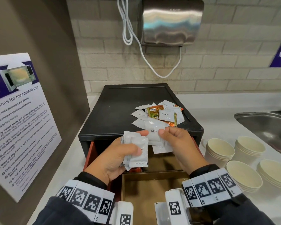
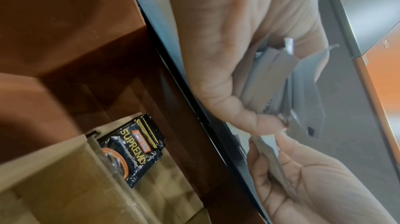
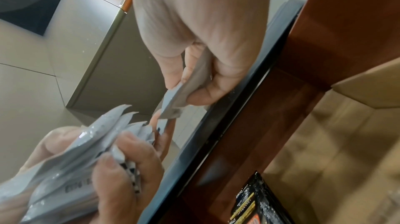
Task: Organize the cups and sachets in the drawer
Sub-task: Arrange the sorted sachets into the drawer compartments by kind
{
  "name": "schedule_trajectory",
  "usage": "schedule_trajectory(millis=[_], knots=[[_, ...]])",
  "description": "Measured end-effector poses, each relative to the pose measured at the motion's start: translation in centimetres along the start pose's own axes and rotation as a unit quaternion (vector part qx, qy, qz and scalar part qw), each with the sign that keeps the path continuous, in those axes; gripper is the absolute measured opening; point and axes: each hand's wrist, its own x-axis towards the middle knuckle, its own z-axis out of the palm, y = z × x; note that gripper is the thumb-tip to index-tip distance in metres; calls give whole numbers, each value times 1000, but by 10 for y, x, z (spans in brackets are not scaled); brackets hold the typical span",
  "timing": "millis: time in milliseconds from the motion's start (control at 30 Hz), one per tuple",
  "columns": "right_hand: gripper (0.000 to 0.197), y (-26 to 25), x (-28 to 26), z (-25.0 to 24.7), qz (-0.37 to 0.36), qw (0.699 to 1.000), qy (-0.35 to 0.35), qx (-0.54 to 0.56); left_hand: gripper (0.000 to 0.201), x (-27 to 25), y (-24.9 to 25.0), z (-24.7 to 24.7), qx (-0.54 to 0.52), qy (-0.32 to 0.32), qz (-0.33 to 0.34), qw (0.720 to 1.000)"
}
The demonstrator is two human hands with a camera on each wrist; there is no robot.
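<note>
Your left hand has its grip closed round a bundle of white sachets, thumb pressed across the front, fingers curled behind. Your right hand pinches a white sachet marked "Coffee" between thumb and fingers; at least one more white sachet sits behind it in the same grip. The left forefinger tip touches the left edge of that "Coffee" sachet. Both hands are held above the open drawer, in front of the black drawer unit.

On top of the unit, toward its right front, lies a loose pile of sachets: white ones, some marked "Cream", mixed with orange and gold ones. They overlap and point in different directions.

Inside the drawer, cardboard dividers form compartments. The left wrist view shows a black "Supremo" sachet lying in a rear compartment against the red-brown drawer wall. One white sachet shows at the near end of the drawer, partly hidden by the wrist rig.

Four stacks of paper cups stand upright on the white counter, right of the unit and just beside the steel sink.
</note>
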Motion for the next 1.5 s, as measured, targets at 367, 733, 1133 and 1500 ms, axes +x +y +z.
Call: schedule_trajectory(millis=[367,733,1133,1500], knots=[[28,4,-3,12,-97,987,41,-121,45,13,-10,4,92,194,152,965],[18,1,-7,17,-85,993,-64,-43,38,13,-11,8,44,159,134,977],[13,-4,-13,16,-74,990,-96,-78,41,8,-8,9,37,141,120,982],[19,1,-9,18,-34,995,-84,-32,39,13,-12,8,37,148,117,981]])
